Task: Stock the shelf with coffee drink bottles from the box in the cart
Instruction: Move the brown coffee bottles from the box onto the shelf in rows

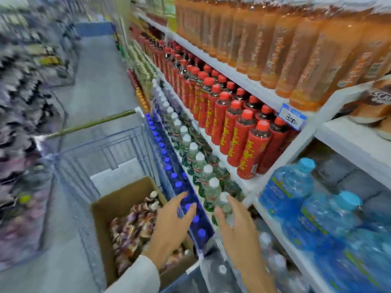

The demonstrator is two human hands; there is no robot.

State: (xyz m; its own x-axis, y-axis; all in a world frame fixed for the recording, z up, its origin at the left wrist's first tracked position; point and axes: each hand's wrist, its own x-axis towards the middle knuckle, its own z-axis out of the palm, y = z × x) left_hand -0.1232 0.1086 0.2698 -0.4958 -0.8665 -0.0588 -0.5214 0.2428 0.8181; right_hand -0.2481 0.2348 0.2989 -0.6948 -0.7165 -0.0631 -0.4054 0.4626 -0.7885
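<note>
A brown cardboard box (118, 199) stands in the wire cart (84, 166) at lower left, filled with several brown-and-white coffee drink bottles (135, 225). My left hand (171, 225) hovers over the box's right side, fingers spread, holding nothing. My right hand (237, 231) is open too, just right of the cart, in front of the low shelf bottles. A few brown coffee bottles (374, 102) stand on a white shelf (351, 140) at the far right edge. The picture is motion-blurred.
The shelving on the right holds orange drink bottles (285, 43) on top, red-capped bottles (239, 123) below, white-capped green bottles (198, 163), blue-capped bottles (167, 159) and large blue water jugs (296, 187). A price tag (293, 117) hangs on the shelf edge. The aisle floor (95, 77) runs ahead.
</note>
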